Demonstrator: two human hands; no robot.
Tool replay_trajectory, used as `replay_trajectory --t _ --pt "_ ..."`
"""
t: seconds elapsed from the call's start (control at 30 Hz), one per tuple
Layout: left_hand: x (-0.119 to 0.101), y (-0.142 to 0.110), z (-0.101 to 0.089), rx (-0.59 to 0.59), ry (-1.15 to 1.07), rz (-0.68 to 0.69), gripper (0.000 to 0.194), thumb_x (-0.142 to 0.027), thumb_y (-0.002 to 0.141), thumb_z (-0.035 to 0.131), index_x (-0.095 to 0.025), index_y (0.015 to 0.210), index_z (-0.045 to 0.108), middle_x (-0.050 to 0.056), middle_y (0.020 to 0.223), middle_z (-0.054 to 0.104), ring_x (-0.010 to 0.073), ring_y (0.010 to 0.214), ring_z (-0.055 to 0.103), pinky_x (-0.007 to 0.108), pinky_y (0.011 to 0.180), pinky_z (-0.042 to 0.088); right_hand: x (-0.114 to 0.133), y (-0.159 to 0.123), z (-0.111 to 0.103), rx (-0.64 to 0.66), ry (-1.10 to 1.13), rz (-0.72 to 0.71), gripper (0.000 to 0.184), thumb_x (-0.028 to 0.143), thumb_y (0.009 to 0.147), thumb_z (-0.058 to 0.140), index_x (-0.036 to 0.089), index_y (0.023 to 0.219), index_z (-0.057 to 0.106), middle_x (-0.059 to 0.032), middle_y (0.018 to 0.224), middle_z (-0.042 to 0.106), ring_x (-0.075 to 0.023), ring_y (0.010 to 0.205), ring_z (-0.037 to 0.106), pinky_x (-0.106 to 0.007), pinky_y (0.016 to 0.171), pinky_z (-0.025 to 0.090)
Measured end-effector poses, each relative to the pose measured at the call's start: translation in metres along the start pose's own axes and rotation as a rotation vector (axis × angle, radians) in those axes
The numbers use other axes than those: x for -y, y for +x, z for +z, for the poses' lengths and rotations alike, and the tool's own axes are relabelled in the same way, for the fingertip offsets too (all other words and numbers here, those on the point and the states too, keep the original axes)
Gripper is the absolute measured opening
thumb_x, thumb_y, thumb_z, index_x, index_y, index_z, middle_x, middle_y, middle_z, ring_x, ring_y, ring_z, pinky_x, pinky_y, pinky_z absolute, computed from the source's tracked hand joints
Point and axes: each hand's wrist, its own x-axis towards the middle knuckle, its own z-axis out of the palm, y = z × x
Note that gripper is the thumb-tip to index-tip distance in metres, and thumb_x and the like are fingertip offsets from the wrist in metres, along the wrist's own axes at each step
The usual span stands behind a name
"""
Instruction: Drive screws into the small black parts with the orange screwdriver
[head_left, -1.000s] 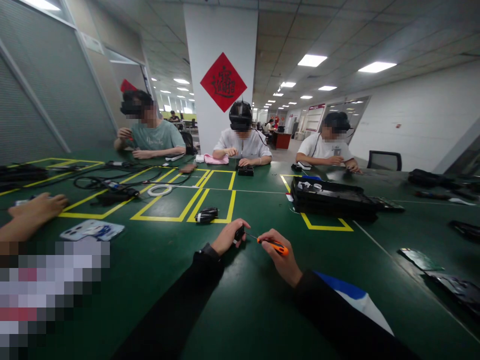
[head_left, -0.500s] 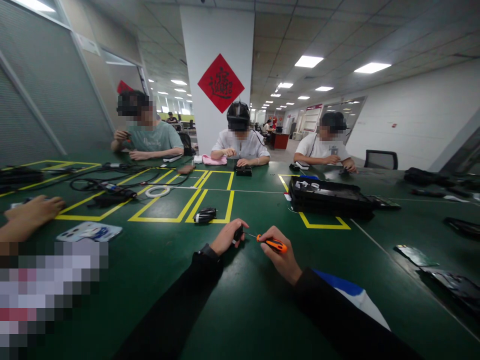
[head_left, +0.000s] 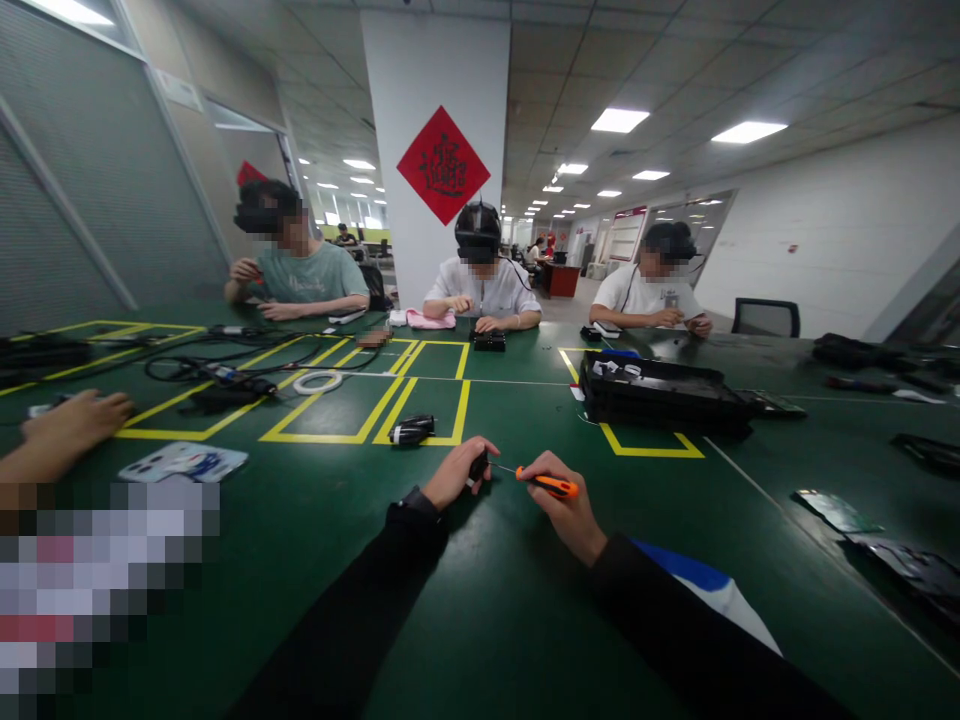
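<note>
"Head view: what's happening?"

"The left hand (head_left: 452,476) is gripping a small black part (head_left: 478,466) over the bench (head_left: 487,620); the right hand (head_left: 566,515) is aiming an orange screwdriver (head_left: 559,487) at it. I'd be keeping both lined up."

"What's hiding?"

"The left hand is partly covering the part; whether the screwdriver is touching, I'm not seeing."

A dark green surface (head_left: 510,620), marked with yellow tape (head_left: 315,438) in rectangular outlines, stretches from near to far. On its left side lie a phone in a patterned case (head_left: 184,462), tangled black cables (head_left: 240,385) and a white coil (head_left: 300,386). A dark bundle (head_left: 412,430) sits inside a middle outline, with a pink cloth (head_left: 430,319) farther off. On the right rest a black open casing (head_left: 667,395), a green circuit board (head_left: 836,511) and, nearer, a blue-and-white sheet (head_left: 720,590).
</note>
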Motion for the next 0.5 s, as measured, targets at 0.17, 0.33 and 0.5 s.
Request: replay_trajectory --t 0.17,0.33,0.5 --pt "0.0 0.0 0.001 0.012 -0.003 -0.004 0.04 -0.042 0.084 0.028 -0.012 0.092 0.053 0.0 0.059 0.055 0.0058 0.037 0.042 0.018 0.039 0.031 0.003 -0.001 0.003 -0.026 0.045 0.129 0.014 0.028 0.078 0.051 0.019 0.088 0.055 0.0028 0.061 0.047 -0.0091 0.053 0.045 -0.021 0.05 0.037" --pt "-0.002 0.0 0.001 0.009 -0.012 -0.012 0.04 -0.042 0.084 0.028 -0.012 0.092 0.052 0.0 0.058 0.054 0.0057 0.036 0.042 0.018 0.039 0.031 -0.006 -0.001 0.004 -0.064 0.174 0.237 0.013 0.031 0.077 0.051 0.019 0.082 0.048 0.0061 0.052 0.042 -0.0067 0.042 0.039 -0.018 0.039 0.03" --pt "-0.002 0.0 0.0 0.006 -0.017 -0.007 0.04 -0.043 0.084 0.028 -0.012 0.092 0.052 -0.001 0.058 0.055 0.0056 0.036 0.042 0.018 0.039 0.031 -0.007 0.002 0.003 -0.068 0.185 0.191 0.012 0.029 0.07 0.058 0.018 0.073 0.054 0.0017 0.063 0.048 -0.0056 0.044 0.04 -0.018 0.038 0.031"
